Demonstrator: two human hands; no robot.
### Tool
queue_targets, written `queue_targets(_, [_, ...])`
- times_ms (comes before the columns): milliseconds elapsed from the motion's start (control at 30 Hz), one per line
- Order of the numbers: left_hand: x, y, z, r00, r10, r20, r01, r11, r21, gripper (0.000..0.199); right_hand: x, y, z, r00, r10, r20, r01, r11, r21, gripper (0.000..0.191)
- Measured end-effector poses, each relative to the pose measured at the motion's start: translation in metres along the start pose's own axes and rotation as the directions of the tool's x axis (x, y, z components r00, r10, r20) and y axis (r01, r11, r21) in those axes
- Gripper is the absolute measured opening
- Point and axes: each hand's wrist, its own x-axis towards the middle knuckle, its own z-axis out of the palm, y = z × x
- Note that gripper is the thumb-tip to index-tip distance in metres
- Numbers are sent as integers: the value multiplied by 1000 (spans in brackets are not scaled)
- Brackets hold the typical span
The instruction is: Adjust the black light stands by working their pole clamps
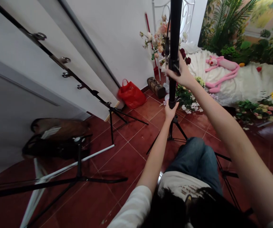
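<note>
A black light stand [172, 87] rises upright in front of me, its tripod legs spread on the tiled floor. My left hand [171, 110] is wrapped round the lower part of its pole, just below a collar. Higher up, my right hand [182, 71] grips the same pole beside a black clamp joint [174, 65]. The thumb and fingers of the right hand lie on both sides of the pole. The stand's top runs out of view at the upper edge.
Another black stand [74, 74] with metal rings leans across the left. A red plastic bag [132, 95] and a small brown chest [155, 87] sit by the wall. At right, flowers [190, 98] border a white-draped bed [248, 79] holding a pink plush toy [226, 65]. Stand legs [79, 177] spread at lower left.
</note>
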Motion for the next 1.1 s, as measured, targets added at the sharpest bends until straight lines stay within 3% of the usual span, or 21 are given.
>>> queue_targets(133, [-1, -3, -1, 1000, 0, -9, 0, 1000, 3, 49, -31, 13, 18, 996, 27, -79, -27, 1000, -3, 72])
queue_targets(267, [2, -12, -1, 1000, 18, -5, -18, 1000, -6, 62, -51, 17, 50, 971, 148, -186, -153, 988, -12, 71])
queue_targets(333, [3, -16, -1, 1000, 21, -8, -21, 1000, 8, 65, -53, 17, 56, 964, 192, -182, -200, 979, -29, 74])
queue_targets(533, [1, -15, 0, 1000, 20, 0, -20, 1000, -1, 70, -62, 30, 31, 981, 185, 56, -183, 983, -30, 82])
queue_targets(667, [-1, -6, 1, 1000, -9, -5, 9, 1000, -13, 65, -93, 59, 4, 954, 203, 222, -220, 974, 51, 65])
queue_targets(767, [-2, 3, 2, 1000, -13, -22, 13, 1000, -14, 58, -115, 77, -3, 947, 287, 145, -304, 946, 111, 40])
queue_targets(900, [-3, 10, 2, 999, -16, -33, 16, 1000, -6, 58, -121, 81, 8, 924, 379, 60, -383, 905, 183, 23])
queue_targets(1100, [-4, 12, -1, 999, -33, -29, 34, 999, 30, 55, -112, 80, 30, 794, 608, -6, -577, 756, 310, 19])
